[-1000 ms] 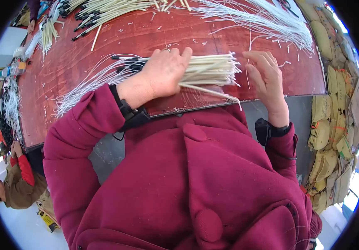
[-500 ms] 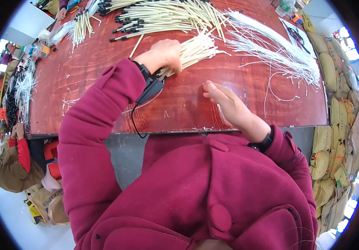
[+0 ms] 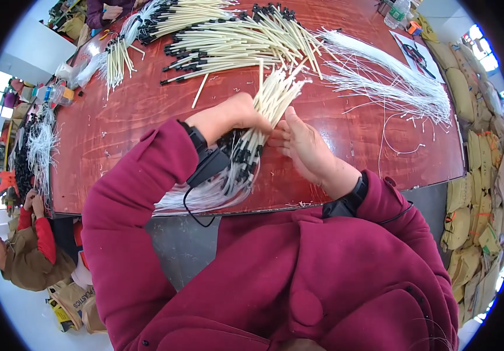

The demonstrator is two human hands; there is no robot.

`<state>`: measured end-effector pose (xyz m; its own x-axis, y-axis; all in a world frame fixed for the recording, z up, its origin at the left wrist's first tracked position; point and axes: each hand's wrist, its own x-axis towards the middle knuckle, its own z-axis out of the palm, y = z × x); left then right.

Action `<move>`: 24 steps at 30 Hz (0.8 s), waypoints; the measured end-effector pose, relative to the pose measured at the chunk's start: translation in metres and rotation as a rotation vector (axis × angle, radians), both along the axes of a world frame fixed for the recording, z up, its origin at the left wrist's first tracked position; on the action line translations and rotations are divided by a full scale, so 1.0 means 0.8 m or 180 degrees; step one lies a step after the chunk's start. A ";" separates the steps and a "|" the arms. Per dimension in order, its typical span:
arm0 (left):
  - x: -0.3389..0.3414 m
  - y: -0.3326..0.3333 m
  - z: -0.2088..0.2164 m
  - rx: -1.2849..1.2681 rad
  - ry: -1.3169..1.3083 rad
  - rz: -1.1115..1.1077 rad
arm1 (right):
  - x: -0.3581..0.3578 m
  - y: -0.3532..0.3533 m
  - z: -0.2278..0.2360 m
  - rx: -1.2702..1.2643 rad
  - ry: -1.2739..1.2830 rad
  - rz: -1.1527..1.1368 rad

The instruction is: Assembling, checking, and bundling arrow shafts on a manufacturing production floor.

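Note:
My left hand (image 3: 232, 117) is closed around a bundle of cream-coloured sticks (image 3: 278, 92), thin and tube-like. The bundle slants away from me over the table's near part. Below my fist, black end pieces (image 3: 247, 159) show, and white strings (image 3: 220, 190) trail from them toward the near edge. Close against the bundle's right side is my right hand (image 3: 310, 146), its thumb raised apart and its fingers stretched toward the sticks. The fingertips appear to touch the bundle; how firmly I cannot tell.
The red table (image 3: 322, 181) carries a large pile of similar sticks (image 3: 228, 44) at the far side. White strings (image 3: 398, 79) lie spread at right. Scissors (image 3: 417, 54) and a plastic bottle (image 3: 397, 13) are far right. Sacks (image 3: 468, 169) stand along the right; another person (image 3: 35, 251) sits at left.
The bundle has tipped more upright, bringing its black ends and white strings into view. My right hand has come left, from apart to against the bundle.

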<state>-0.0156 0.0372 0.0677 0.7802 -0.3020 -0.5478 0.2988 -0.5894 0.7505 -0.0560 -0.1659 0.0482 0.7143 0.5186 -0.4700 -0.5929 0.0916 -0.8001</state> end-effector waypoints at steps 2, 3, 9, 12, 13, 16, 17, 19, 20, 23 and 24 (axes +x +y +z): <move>-0.016 -0.006 -0.003 -0.0240 0.0092 0.0164 | -0.004 -0.002 -0.004 0.0205 0.0058 -0.0139; -0.024 -0.009 -0.003 -0.0483 0.0181 0.0357 | -0.004 -0.002 -0.007 0.0314 0.0085 -0.0193; -0.036 -0.020 -0.028 -0.1137 0.0619 0.1036 | -0.004 0.002 -0.066 -0.0195 -0.0658 -0.0164; -0.053 -0.026 -0.025 -0.1119 0.0649 0.1314 | -0.012 0.007 -0.066 -0.0484 -0.0923 -0.0193; -0.055 -0.029 -0.024 -0.1115 0.0643 0.1317 | -0.014 0.005 -0.066 -0.0405 -0.0884 -0.0296; -0.060 -0.041 -0.014 -0.0843 0.0373 0.1349 | -0.018 0.006 -0.060 -0.0241 -0.0816 -0.0478; -0.063 -0.041 -0.015 -0.0841 0.0365 0.1357 | -0.020 0.007 -0.059 -0.0249 -0.0799 -0.0505; -0.067 -0.041 -0.019 -0.1222 0.0507 0.1515 | -0.022 0.008 -0.059 -0.0270 -0.0761 -0.0567; -0.069 -0.043 -0.018 -0.1410 0.0588 0.1587 | -0.023 0.008 -0.061 -0.0270 -0.0754 -0.0570; -0.075 -0.042 -0.012 -0.1547 0.0599 0.1683 | -0.023 0.009 -0.067 -0.0530 -0.1184 -0.0387; -0.077 -0.042 -0.011 -0.1616 0.0603 0.1735 | -0.025 0.010 -0.069 -0.0533 -0.1165 -0.0389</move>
<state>-0.0774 0.0040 0.0586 0.7976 -0.1519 -0.5838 0.5987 0.0812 0.7968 -0.0758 -0.1575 -0.0068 0.9014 0.3577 -0.2442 -0.2595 -0.0055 -0.9657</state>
